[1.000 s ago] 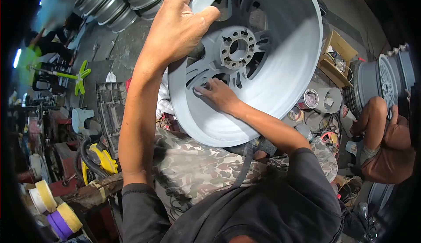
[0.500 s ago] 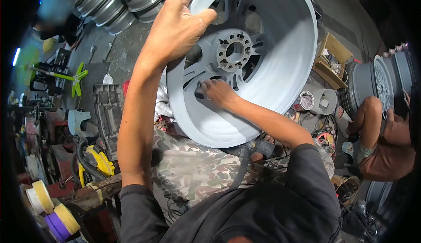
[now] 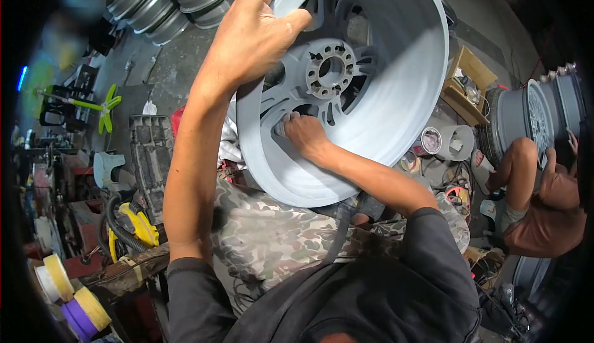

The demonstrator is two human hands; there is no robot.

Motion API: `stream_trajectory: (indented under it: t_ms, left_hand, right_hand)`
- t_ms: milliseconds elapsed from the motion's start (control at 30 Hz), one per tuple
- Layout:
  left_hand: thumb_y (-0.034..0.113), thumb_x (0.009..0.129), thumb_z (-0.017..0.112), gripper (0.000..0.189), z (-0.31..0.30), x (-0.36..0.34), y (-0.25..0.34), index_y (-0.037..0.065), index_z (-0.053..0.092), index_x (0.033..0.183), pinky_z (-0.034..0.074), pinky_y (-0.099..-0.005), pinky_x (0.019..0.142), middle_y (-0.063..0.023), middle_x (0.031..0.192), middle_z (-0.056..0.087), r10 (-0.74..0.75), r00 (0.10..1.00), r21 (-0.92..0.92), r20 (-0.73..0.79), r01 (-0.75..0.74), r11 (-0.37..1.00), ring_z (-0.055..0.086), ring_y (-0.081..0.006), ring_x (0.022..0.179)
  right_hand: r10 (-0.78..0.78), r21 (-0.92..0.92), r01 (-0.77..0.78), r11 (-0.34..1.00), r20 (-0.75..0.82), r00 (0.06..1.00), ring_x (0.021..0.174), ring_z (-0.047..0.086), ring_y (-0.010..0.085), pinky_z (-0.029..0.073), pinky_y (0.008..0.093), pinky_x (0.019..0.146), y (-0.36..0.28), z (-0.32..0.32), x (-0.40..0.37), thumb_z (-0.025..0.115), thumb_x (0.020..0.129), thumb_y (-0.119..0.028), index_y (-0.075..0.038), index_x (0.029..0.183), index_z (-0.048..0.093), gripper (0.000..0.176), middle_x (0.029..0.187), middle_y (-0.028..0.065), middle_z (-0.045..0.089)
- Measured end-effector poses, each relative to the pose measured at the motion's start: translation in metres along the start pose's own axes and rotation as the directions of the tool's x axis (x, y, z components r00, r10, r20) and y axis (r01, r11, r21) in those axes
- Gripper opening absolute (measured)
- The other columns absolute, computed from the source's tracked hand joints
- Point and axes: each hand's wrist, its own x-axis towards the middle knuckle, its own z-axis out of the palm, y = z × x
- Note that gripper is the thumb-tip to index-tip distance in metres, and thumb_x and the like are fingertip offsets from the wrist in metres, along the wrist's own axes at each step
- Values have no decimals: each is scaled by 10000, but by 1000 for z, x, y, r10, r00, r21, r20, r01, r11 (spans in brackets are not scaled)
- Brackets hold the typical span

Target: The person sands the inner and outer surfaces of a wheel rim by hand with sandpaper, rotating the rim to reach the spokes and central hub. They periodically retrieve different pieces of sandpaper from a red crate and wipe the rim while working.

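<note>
A grey wheel rim [image 3: 402, 95] tilts above a camouflage-clad lap [image 3: 272, 238]. Left hand [image 3: 257, 36], arm raised, clamps the rim's upper-left edge; right hand [image 3: 303, 134] reaches inside it, fingers bunched together near the spokes (what they press is unclear).

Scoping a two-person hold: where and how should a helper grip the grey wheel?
I'd pinch the grey wheel's outer lip at picture right, coming from that side, thumb inside: the exposed edge curves round the open barrel. The left hand has the upper left; the right hand is inside.
</note>
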Motion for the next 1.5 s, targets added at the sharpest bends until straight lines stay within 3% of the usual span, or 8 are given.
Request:
stream_trajectory:
  t_ms: [433,600,867,967,1133,1267,1333,1500]
  left_hand:
    - [47,839,563,510,3,2,-3,-3,558,1347,458,-227,664,-8,913,623,-46,998,94,-39,49,994,523,-70,727]
    - [32,833,562,512,7,1,-8,-24,557,1342,470,-229,689,-16,978,629,-9,999,-25,-36,8,1000,538,-72,783]
    - [7,830,553,543,15,1,-6,-19,547,1372,475,-228,726,-30,1042,638,-16,998,-36,-66,14,999,546,-81,814]
    - [76,841,622,564,11,-4,-18,-9,549,1394,428,-257,988,-87,1198,647,25,998,73,-55,-21,997,584,-138,1083]
    - [62,834,619,576,10,-4,-19,-20,541,1398,398,-260,1028,-92,1210,642,70,992,140,-100,-56,988,574,-143,1119]
    - [57,837,617,567,9,-1,-22,-15,548,1395,399,-256,1024,-84,1213,643,69,992,164,-104,-52,985,573,-137,1117]
    - [56,838,616,563,6,1,-23,-13,551,1393,402,-254,1021,-78,1212,643,61,993,136,-104,-47,990,575,-133,1112]
    - [50,838,609,559,7,-1,-23,-4,555,1392,408,-255,1015,-67,1213,645,54,995,107,-89,-44,993,581,-128,1106]
  right_hand:
    - [191,723,-269,636,190,963,786,695,327,530,428,706,32,27,-49,589,914,-150,-18,1036,717,220,837,162,723]
    - [533,621,-638,-456,764,363,567,597,192,479,369,548,60,89,-73,543,926,-99,39,871,711,224,743,102,682]
    - [796,772,-634,-50,415,442,468,459,128,338,290,459,31,96,-46,574,948,-189,-39,864,689,208,626,-11,523]
    - [695,855,-359,-374,514,502,509,497,144,361,298,472,39,65,-54,591,932,-205,-25,828,673,223,630,17,548]
    - [603,587,-509,-630,782,155,547,507,139,372,302,470,42,89,-37,572,929,-181,-51,757,608,219,624,19,524]
    - [763,752,-466,-466,608,220,540,506,130,362,298,463,41,108,-33,519,928,-121,-70,756,608,200,643,21,530]
    - [578,669,-175,-723,723,377,521,531,143,384,307,429,39,72,-51,558,935,-110,-46,819,627,150,632,31,532]
    - [492,523,-73,-849,834,248,510,512,129,360,290,418,44,95,-41,515,965,-81,-49,821,569,158,649,21,513]
